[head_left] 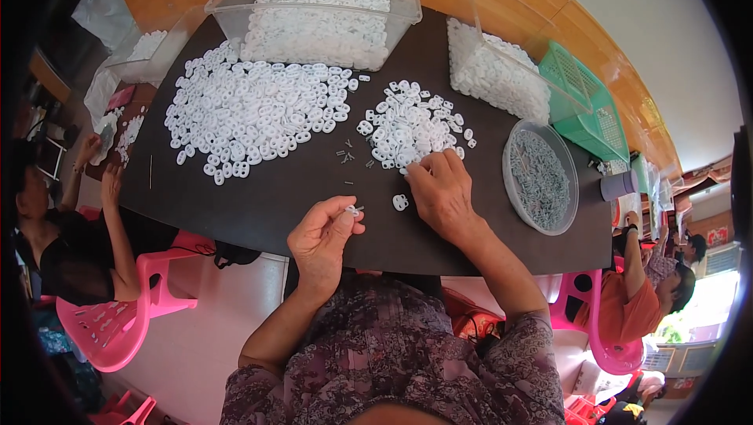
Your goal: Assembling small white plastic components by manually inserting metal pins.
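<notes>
My left hand (323,244) is closed in a pinch above the table's front part. Between its thumb and fingertips is a small white two-holed plastic piece (352,211), with a tiny grey metal part showing at its side. My right hand (443,193) reaches down to the near edge of a smaller pile of white two-holed pieces (412,123). Its fingers are bent and drawn together; what they grip, if anything, is hidden. One loose white piece (400,202) lies just left of that hand. Several small metal springs or pins (346,156) are scattered between the two piles.
A larger white heap (251,107) spreads at the left, before a clear bin (314,13) of white pieces. At the right are another clear bin (502,72), a round tub (541,178) of grey metal parts, a green basket (588,111) and a cup (618,186). People sit on both sides.
</notes>
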A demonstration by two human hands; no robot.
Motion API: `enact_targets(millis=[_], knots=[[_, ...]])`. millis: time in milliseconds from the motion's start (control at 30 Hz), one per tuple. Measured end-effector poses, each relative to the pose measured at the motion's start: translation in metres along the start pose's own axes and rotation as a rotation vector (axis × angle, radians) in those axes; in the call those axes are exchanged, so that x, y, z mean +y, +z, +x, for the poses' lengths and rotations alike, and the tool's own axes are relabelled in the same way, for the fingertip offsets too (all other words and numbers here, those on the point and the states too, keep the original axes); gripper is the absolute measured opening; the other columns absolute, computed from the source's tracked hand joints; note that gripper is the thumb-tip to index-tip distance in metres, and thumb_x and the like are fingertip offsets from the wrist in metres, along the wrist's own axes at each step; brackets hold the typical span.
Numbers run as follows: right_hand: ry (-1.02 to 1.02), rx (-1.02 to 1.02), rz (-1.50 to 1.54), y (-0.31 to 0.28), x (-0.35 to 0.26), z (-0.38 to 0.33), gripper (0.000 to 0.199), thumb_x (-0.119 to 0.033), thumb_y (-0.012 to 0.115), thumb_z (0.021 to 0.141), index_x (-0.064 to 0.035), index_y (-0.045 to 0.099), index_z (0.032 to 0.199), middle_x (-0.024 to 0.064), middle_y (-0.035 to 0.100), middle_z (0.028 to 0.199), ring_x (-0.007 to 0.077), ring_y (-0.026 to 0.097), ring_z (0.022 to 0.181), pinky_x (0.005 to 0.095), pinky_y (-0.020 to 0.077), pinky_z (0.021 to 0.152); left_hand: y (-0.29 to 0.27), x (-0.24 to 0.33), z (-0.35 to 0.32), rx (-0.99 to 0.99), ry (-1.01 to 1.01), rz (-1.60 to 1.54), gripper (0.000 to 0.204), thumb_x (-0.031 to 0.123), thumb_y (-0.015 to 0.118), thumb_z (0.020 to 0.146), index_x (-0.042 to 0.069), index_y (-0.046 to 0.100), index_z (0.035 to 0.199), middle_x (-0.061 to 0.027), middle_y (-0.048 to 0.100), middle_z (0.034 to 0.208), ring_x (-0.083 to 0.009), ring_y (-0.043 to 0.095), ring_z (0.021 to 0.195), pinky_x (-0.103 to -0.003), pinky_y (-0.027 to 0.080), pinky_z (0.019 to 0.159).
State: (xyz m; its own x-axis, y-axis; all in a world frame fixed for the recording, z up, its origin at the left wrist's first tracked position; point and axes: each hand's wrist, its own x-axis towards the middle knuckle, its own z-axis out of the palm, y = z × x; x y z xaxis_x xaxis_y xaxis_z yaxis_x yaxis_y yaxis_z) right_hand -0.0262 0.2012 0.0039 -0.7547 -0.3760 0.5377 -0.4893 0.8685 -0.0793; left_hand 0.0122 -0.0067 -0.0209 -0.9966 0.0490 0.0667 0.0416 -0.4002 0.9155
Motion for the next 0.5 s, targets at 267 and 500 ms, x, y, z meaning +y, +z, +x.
enact_targets(millis=[267, 500], knots=[[0.122, 0.077, 0.432, -0.017, -0.026, 0.006, 0.015, 0.001, 0.069, 0.075, -0.0026, 0.066, 0.090, 0.0088, 0.061, 0.073, 0.0241, 0.058, 0.065, 0.0327, 0.0458, 0.058, 0.002, 0.007, 0.004, 0.028, -0.057, -0.017, 0.020, 0.005, 0.058, 0.092, -0.004, 0.061, 0.109, -0.0096, 0.066, 0.092, -0.0116, 0.063, 0.076, -0.023, 0.052, 0.070], [0.213, 0.012, 0.642, -0.019, -0.054, 0.007, 0.017, 0.001, 0.069, 0.075, -0.0039, 0.066, 0.090, 0.0080, 0.060, 0.071, 0.0236, 0.058, 0.065, 0.0330, 0.0462, 0.057, 0.007, 0.011, 0.012, 0.042, -0.051, -0.100, 0.019, 0.006, 0.058, 0.092, -0.004, 0.061, 0.108, -0.0103, 0.067, 0.090, -0.0111, 0.063, 0.074, -0.022, 0.050, 0.068]])
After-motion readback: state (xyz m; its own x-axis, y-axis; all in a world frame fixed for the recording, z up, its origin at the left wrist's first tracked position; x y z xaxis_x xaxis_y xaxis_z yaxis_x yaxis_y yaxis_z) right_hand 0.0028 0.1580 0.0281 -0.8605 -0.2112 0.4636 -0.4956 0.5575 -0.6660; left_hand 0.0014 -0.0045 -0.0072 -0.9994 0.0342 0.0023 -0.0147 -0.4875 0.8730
